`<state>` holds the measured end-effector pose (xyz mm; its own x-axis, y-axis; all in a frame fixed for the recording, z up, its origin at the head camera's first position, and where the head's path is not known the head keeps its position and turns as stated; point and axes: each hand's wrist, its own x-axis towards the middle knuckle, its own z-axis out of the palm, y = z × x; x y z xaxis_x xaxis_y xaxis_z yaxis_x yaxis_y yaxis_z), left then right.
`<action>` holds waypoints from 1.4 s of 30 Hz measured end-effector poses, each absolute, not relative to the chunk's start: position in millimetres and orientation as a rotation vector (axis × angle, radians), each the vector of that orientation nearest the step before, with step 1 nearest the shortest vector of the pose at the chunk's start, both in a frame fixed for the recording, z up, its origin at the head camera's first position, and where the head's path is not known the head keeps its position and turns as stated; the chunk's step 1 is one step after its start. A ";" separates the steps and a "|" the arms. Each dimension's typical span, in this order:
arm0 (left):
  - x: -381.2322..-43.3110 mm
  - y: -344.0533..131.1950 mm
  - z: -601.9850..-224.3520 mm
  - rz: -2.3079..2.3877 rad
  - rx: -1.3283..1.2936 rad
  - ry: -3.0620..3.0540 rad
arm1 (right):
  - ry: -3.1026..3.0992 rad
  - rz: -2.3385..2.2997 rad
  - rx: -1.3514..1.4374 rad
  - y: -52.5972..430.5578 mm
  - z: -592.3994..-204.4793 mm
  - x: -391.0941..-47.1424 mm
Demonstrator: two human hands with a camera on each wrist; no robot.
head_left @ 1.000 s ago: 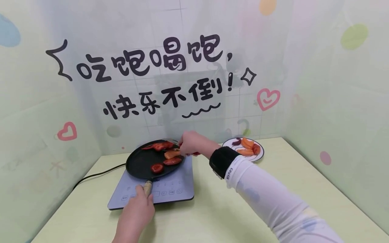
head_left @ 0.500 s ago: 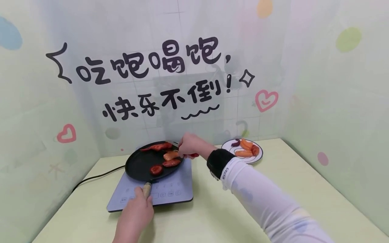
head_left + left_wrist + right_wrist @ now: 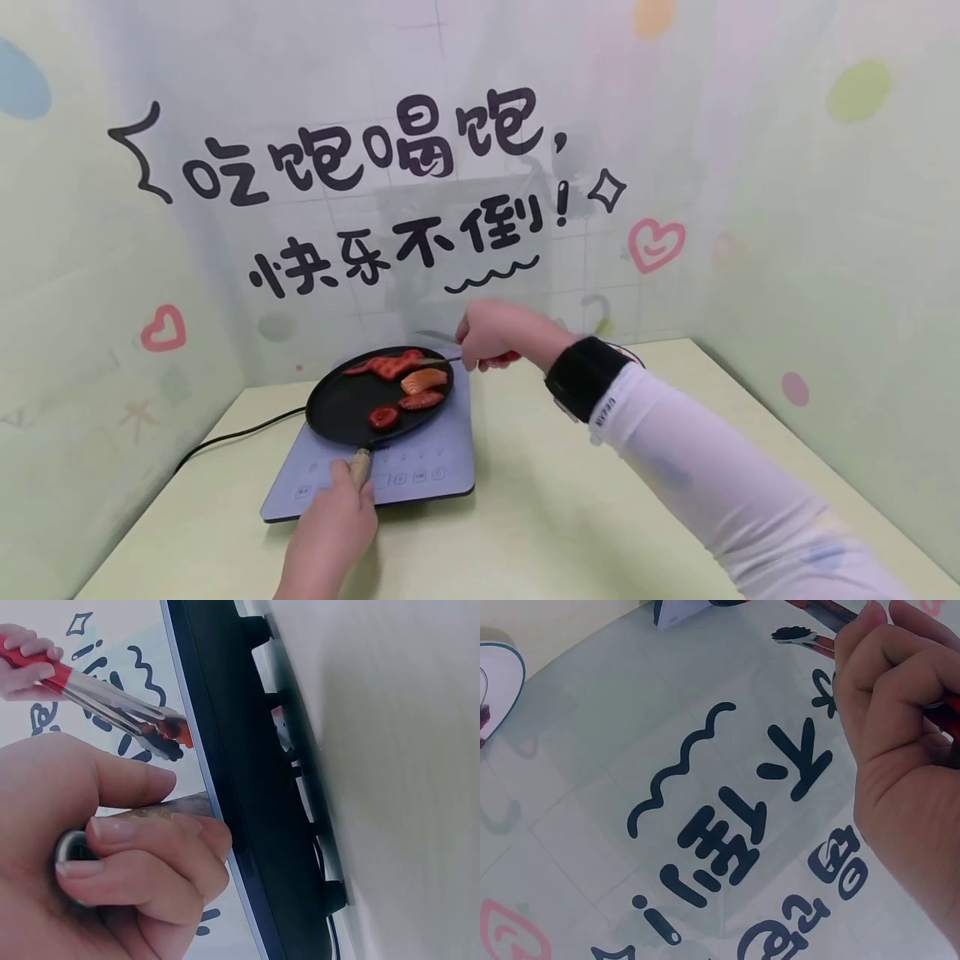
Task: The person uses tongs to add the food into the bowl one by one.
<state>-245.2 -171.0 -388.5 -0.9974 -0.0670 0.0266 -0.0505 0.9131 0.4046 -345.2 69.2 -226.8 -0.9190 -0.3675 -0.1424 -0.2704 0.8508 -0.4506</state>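
My left hand (image 3: 333, 521) grips the wooden handle (image 3: 362, 467) of a round black frying pan (image 3: 341, 417). In my right hand (image 3: 497, 333) is a pair of tongs (image 3: 116, 695), with red grips and metal arms. Their jaws are spread, one arm low over the pan's back right and the other raised above it. Toward the back of the pan lies a red, flat food piece (image 3: 390, 365), right by the lower tip. To the right are an orange striped piece (image 3: 423, 382) and a dark red piece (image 3: 421, 401); a round red slice (image 3: 383, 417) lies near the front.
The pan stands on a flat induction cooker (image 3: 322, 483), whose black cable (image 3: 240, 434) runs left. A white plate (image 3: 506, 682) is at the right back, mostly hidden by my forearm in the head view. Printed wall sheets (image 3: 810, 250) enclose the table (image 3: 555, 517).
My right hand has risen and shifted slightly right. The tongs have left the orange piece and their jaws have spread. My left hand stays on the pan handle.
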 end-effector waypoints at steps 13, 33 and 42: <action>-244.7 -173.6 -391.0 -0.651 0.086 -3.034 | 2.837 -0.956 -0.478 122.0 -312.5 -266.1; -246.9 -173.9 -393.1 -0.668 0.095 -3.059 | 3.079 -1.269 -0.239 221.7 -370.7 -234.7; -245.3 -173.4 -390.2 -0.654 0.050 -3.022 | 3.298 -1.184 -0.063 251.3 -381.1 -244.8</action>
